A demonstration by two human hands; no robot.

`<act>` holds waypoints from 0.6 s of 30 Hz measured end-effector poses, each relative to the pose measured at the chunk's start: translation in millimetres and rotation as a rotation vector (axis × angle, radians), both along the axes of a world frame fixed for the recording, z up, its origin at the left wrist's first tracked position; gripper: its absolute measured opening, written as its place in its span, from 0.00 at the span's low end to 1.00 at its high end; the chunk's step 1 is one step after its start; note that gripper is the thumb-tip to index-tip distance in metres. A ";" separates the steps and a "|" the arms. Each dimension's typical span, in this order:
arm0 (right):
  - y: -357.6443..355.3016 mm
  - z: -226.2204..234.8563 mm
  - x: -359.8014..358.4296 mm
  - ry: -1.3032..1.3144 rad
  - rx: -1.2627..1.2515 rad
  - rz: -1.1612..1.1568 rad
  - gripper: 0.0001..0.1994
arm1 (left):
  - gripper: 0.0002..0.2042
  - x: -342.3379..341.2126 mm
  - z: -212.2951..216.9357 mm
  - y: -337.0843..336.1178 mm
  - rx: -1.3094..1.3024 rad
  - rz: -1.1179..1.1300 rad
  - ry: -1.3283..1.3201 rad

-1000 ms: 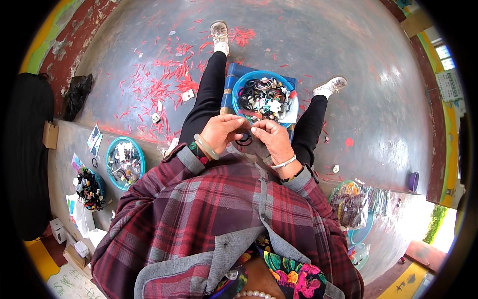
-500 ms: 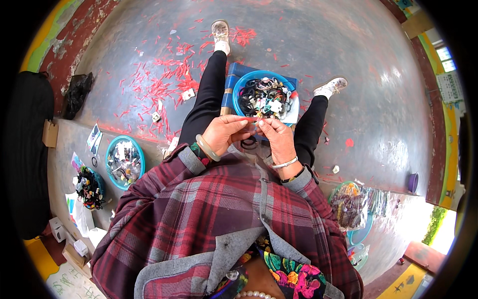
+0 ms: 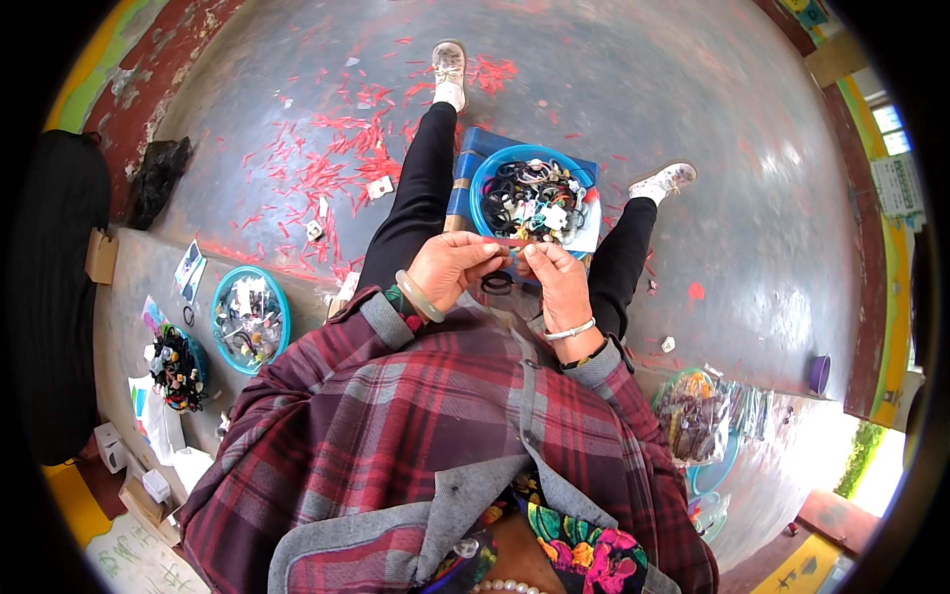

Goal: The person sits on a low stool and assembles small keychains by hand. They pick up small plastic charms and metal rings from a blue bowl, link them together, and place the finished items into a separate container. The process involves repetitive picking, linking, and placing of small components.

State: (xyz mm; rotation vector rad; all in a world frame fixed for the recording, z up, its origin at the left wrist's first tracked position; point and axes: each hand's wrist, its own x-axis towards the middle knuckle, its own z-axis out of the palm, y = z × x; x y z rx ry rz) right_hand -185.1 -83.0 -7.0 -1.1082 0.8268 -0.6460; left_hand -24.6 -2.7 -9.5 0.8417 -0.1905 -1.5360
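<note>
In front of my lap, both hands pinch a short, narrow red strip. My left hand holds its left end between thumb and fingers. My right hand grips the right end the same way, thumb on top. Something small and dark shows beneath the strip between the fingertips, too small to make out. Just beyond the hands stands a blue basin filled with hair ties, mostly black, some with pale ornaments. The basin rests on a blue box. A few black bands lie below my hands.
Red scraps litter the floor left of my outstretched legs. At left are a blue basin of small packaged pieces and a heap of dark hair ties. Bagged goods sit at right, near a purple cup.
More of the red strip shows between my fingertips, and my right fingers have shifted a little along it. The whole view has moved slightly.
</note>
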 end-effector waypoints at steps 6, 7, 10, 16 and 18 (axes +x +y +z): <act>-5.1 8.5 -0.7 0.231 -0.406 -0.123 0.06 | 0.07 -2.2 7.9 -0.9 0.049 0.053 -0.066; -4.6 17.4 0.7 0.307 -0.562 -0.174 0.04 | 0.07 -2.2 8.3 -1.1 0.058 0.060 -0.088; -1.8 40.9 7.2 0.340 -1.147 -0.157 0.05 | 0.07 -3.2 5.0 -1.8 0.051 0.058 -0.098; 6.7 40.6 11.9 0.408 -1.356 -0.015 0.07 | 0.10 -12.4 9.4 -2.0 -0.001 0.017 -0.142; 7.4 38.4 11.8 0.423 -1.361 -0.007 0.07 | 0.09 -14.0 10.7 -1.2 -0.004 0.008 -0.163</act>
